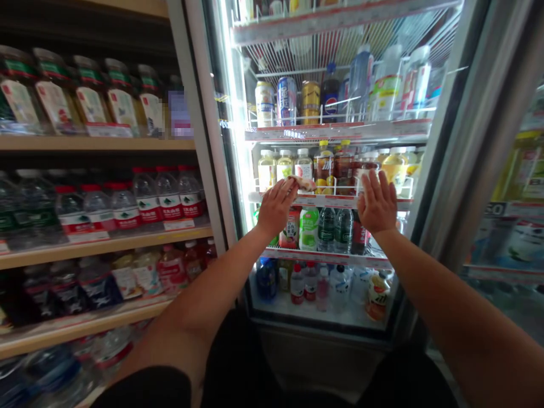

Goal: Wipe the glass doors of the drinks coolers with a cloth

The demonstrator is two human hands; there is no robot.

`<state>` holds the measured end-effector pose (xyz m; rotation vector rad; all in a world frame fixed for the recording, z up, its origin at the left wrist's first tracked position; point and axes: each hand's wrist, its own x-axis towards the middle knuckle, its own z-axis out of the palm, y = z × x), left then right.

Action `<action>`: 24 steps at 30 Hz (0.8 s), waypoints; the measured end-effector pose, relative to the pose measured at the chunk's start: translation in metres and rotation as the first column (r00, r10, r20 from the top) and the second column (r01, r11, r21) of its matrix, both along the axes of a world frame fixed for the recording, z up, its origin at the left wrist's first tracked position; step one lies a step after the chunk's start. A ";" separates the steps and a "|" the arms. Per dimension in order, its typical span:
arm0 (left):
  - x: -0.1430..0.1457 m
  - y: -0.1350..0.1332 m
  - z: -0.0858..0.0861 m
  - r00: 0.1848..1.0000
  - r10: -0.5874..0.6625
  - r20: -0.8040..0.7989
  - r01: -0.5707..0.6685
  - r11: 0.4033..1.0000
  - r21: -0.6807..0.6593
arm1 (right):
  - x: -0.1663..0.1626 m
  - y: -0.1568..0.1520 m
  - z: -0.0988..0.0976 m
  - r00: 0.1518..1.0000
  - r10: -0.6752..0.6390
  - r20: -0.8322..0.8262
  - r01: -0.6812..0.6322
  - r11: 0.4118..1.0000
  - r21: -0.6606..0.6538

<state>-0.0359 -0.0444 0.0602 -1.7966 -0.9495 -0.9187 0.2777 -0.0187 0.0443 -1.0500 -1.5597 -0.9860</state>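
My left hand [277, 205] is closed on a crumpled light-coloured cloth [305, 183], which sticks out past the fingertips. It is raised in front of a lit drinks fridge [327, 133], level with the middle shelf. My right hand [377, 203] is held up flat at about the same height, palm toward the fridge, fingers stretched out and nothing in them. A glass door seems to lie between the hands and the drinks; I cannot tell how firmly either hand touches it. Behind the hands stand juice bottles [267, 170] and a green-and-white bottle [309, 226].
To the left, wooden shelves [106, 243] hold rows of bottles, among them red-capped water bottles [123, 207]. A metal door frame [471, 153] runs up on the right, with another drinks fridge [514, 226] beyond it. Cans [287, 101] stand on a higher fridge shelf.
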 end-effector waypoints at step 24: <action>0.002 -0.001 -0.002 0.999 -0.024 -0.026 0.023 0.999 -0.027 | -0.002 -0.004 -0.003 1.000 0.007 -0.025 -0.008 1.000 -0.018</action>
